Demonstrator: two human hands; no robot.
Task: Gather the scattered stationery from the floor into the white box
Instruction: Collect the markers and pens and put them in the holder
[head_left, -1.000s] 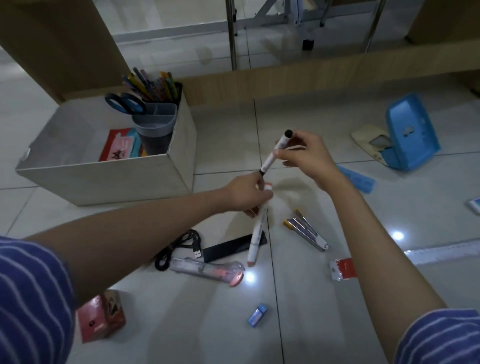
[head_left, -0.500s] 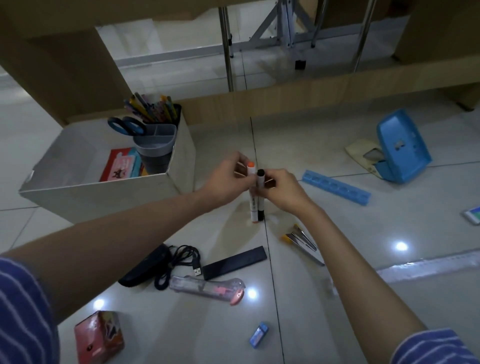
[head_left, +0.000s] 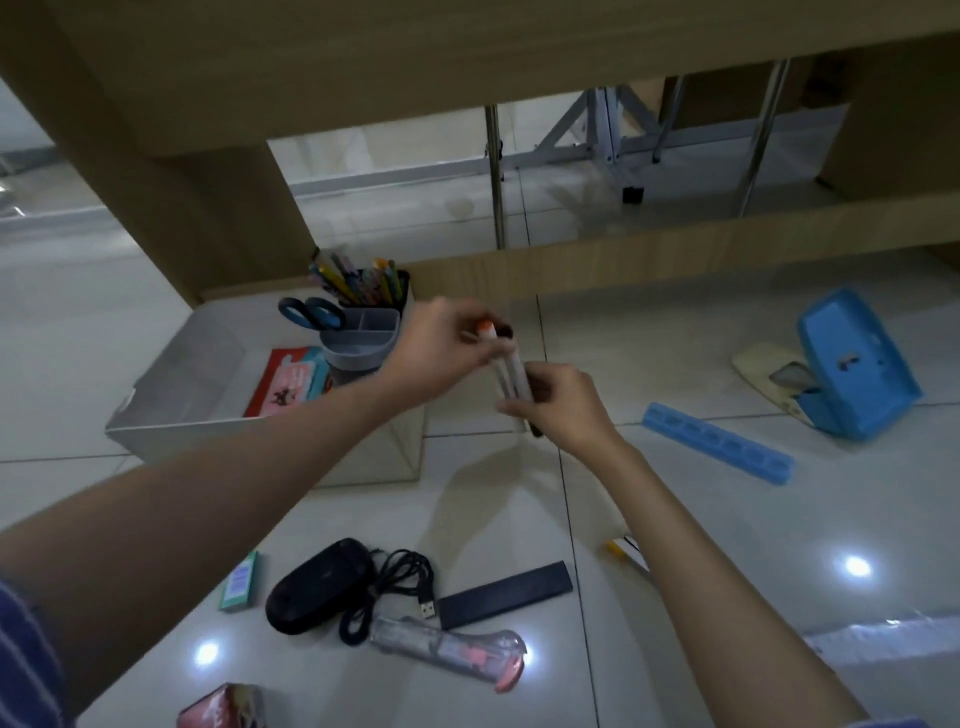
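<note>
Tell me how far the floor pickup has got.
Partly done. The box already holds a pen cup, scissors and a red pack. Both hands, left and right, hold two markers beside it. Mouse, ruler, punch and more remain on the floor.

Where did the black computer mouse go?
The black mouse lies on the floor in the lower left of the head view, below the left forearm. Its coiled cable sits to its right, and a small teal box to its left.
</note>
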